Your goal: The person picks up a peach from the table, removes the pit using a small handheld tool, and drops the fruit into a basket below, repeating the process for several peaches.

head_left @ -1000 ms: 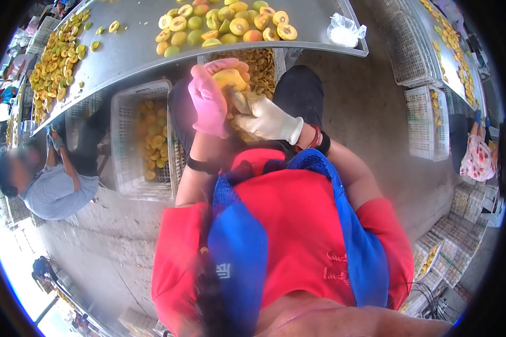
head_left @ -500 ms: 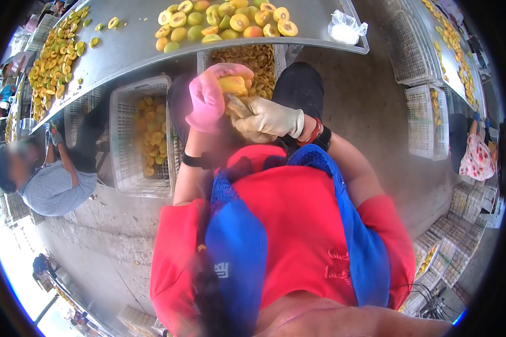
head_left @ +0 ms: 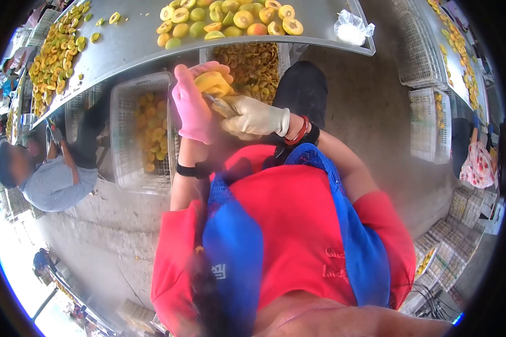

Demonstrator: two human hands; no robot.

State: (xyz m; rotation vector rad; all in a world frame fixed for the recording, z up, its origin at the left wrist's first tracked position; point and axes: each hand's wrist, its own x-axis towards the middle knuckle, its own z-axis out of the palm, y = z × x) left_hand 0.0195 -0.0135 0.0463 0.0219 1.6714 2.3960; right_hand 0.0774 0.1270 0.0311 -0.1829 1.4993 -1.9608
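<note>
My left hand [head_left: 195,106], in a pink glove, holds a piece of yellow fruit [head_left: 213,83] against its palm, with the thumb raised and the fingers curled behind the fruit. My right hand [head_left: 257,116], in a whitish glove, is closed around a small tool with a metal blade [head_left: 219,104]. The blade lies at the fruit's lower edge, and its handle is hidden in my fist. Just beyond both hands, below the table edge, stands a crate [head_left: 284,59] full of yellow fruit pieces.
Halved green and orange fruit [head_left: 243,19] lies on the metal table [head_left: 129,42], with a clear plastic bag [head_left: 351,31] near its right corner. A white crate [head_left: 118,140] of fruit stands left of my legs. A co-worker [head_left: 62,180] sits farther left. Stacked crates [head_left: 427,123] stand right.
My left hand has opened out from a tighter grip, its thumb now lifted and the fruit turned in the palm. My right hand has shifted slightly left with the tool.
</note>
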